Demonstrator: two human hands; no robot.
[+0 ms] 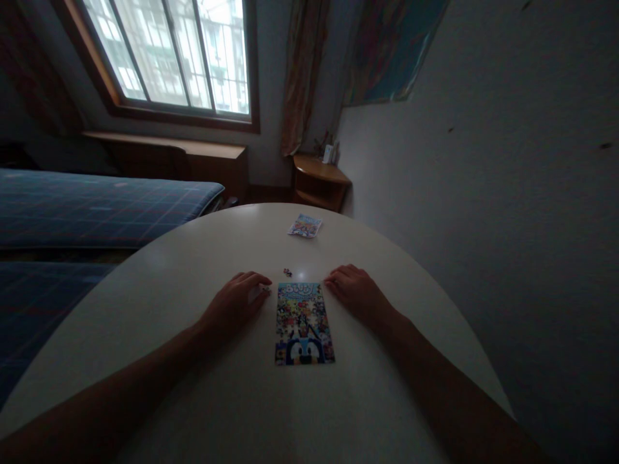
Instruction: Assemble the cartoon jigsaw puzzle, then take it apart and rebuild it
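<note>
A small, nearly complete jigsaw puzzle (302, 335) lies flat on the white round table (309, 412). It has a blue cartoon dog face at the bottom, lettering along the top and pale gaps among its colourful figures. Left of its upper part rests my left hand (236, 298), thumb and fingers apart, with tiny loose puzzle pieces (266, 290) by the fingertips. My right hand (355, 290) lies on the table by the puzzle's upper right corner, fingers loosely bent, nothing visible in them. A few more loose pieces (287, 272) sit just above the puzzle's top edge.
Toward the table's far edge lies a small printed picture sheet or packet (305, 225). Beyond the table are a bed with a blue plaid mattress (106, 206), a wooden corner shelf (322, 171) and a barred window (178, 55). A white wall (483, 212) runs along the right.
</note>
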